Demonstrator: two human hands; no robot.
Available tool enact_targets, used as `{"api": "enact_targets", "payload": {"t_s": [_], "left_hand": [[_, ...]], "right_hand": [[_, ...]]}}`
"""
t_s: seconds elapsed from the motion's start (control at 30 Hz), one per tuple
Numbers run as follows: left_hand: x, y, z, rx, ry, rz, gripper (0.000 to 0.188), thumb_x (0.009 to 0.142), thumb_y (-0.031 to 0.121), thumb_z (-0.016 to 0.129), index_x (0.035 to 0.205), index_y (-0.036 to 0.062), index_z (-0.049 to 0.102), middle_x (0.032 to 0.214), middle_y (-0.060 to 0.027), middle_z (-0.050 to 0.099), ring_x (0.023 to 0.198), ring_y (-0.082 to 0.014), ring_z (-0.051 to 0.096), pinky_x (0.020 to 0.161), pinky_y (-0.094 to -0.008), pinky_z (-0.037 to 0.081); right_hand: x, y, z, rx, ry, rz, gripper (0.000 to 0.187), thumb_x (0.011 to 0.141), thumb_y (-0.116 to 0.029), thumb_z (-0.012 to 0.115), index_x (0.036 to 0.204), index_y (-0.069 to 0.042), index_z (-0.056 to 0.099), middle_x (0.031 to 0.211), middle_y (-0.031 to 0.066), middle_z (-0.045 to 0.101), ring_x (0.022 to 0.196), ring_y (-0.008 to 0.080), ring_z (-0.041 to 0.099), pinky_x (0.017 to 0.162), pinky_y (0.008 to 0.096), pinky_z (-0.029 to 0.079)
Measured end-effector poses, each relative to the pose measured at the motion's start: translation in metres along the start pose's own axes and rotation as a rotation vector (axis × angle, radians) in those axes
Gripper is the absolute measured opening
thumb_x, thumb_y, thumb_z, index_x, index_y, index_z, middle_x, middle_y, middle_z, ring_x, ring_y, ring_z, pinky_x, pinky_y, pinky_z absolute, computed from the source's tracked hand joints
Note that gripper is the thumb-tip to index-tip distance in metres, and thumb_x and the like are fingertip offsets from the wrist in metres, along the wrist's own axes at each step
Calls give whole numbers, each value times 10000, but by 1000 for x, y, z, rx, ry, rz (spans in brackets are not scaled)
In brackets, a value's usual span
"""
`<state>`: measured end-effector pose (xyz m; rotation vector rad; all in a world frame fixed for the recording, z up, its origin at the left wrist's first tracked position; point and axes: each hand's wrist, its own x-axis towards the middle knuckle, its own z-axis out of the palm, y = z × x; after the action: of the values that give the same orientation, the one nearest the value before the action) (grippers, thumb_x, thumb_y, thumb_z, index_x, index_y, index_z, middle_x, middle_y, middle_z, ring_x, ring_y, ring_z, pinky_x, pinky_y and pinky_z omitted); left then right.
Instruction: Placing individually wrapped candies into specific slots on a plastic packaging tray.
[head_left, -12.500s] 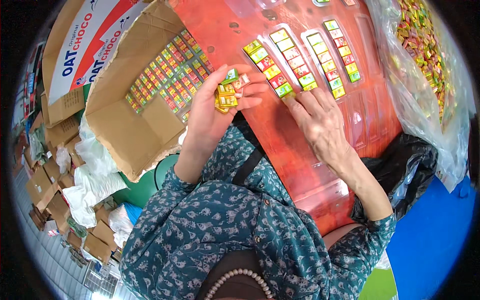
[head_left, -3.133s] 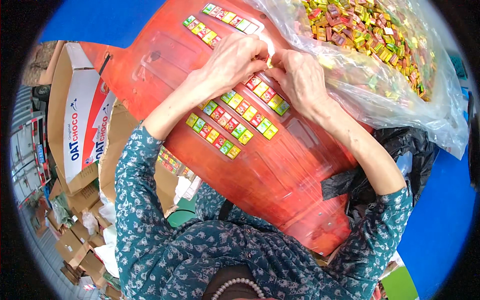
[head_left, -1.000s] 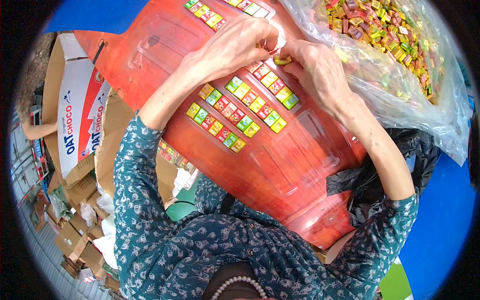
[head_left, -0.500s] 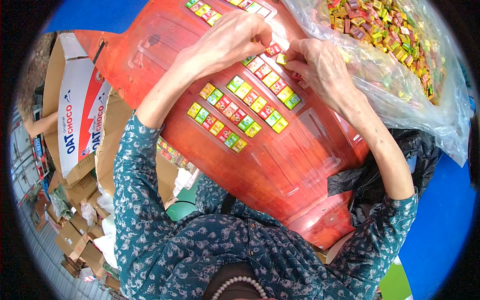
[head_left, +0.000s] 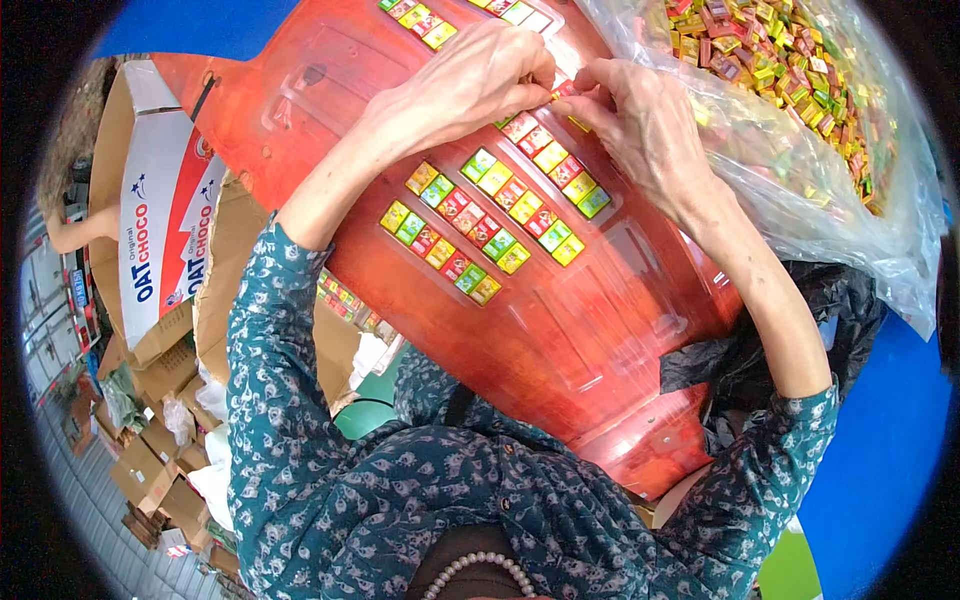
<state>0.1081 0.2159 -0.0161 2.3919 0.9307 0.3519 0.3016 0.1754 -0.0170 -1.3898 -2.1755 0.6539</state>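
Observation:
Small, brightly wrapped rectangular candies lie in neat rows on a red plastic board (head_left: 450,340). One row (head_left: 440,253) is nearest me, with a second row (head_left: 467,217) and a third row (head_left: 523,205) beyond it. My left hand (head_left: 465,85) reaches over the rows, thumb and fingers pinched at a small red candy. Close against it, my right hand (head_left: 645,125) pinches a yellowish candy. The fingertips of both hands nearly meet, and they partly hide the pieces. Under my hands a further row (head_left: 555,160) is partly covered.
At the right, a clear plastic bag (head_left: 760,190) holds a heap of loose candies (head_left: 770,60). A black plastic bag (head_left: 835,285) lies below it on a blue surface (head_left: 880,430). Cardboard boxes (head_left: 160,250) stand at the left, with another person's arm (head_left: 85,232) behind them.
My hands have come together, bringing the two candies, apart before, up against each other at the fingertips. The board and its rows appear slightly shifted to the right in view.

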Motion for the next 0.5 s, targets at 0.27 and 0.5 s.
{"api": "enact_targets", "payload": {"t_s": [0.27,0.5], "left_hand": [[3,-6,1,-27,19,29,146,752,110,631,812,-23,627,753,-130,577,722,-296,579,650,-384,436],[5,-10,3,-32,80,124,133,746,105,634,787,-21,617,765,-120,579,724,-286,584,648,-380,439]], "right_hand": [[4,-9,9,-197,49,37,205,738,-162,668,683,10,573,656,204,598,662,374,615,594,455,487],[1,-4,17,-105,113,-48,148,762,-150,655,705,-15,634,642,198,604,651,374,622,603,451,494]]}}
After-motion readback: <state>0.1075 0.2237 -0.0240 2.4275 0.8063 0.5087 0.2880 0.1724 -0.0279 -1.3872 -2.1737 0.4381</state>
